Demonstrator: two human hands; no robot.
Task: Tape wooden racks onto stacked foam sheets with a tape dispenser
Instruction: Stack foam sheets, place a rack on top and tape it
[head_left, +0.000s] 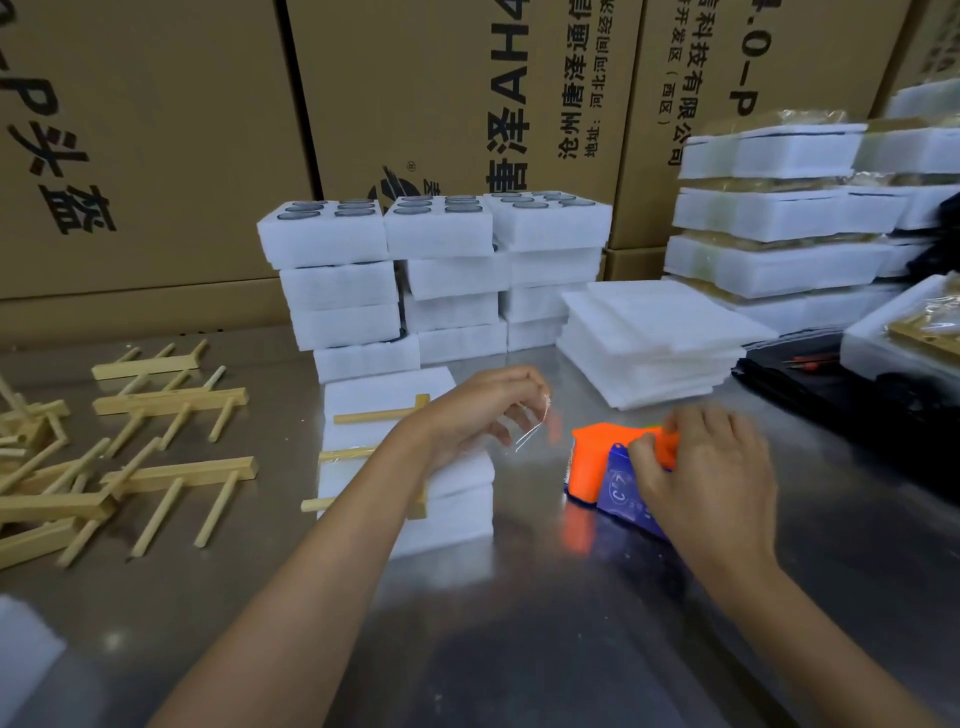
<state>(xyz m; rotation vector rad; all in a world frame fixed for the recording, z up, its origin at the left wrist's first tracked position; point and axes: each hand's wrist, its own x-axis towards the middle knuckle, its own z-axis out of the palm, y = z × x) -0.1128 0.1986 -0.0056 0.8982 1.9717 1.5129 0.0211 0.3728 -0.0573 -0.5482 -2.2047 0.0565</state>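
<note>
Under right hand (711, 478), tape dispenser (597, 467)

- My left forearm hides much of the wooden rack (382, 415) on the foam stack (457, 499).
- My right hand (711, 478) is motion-blurred and covers the tape dispenser (597, 467) rear.

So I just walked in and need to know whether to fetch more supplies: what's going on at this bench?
A person is taping a pale wooden rack onto a stack of white foam sheets on the steel table. The left hand pinches a strip of clear tape over the stack, while the right hand grips the orange and blue tape dispenser on the table beside it. One band of tape already crosses a peg. Loose wooden racks lie to the left.
</note>
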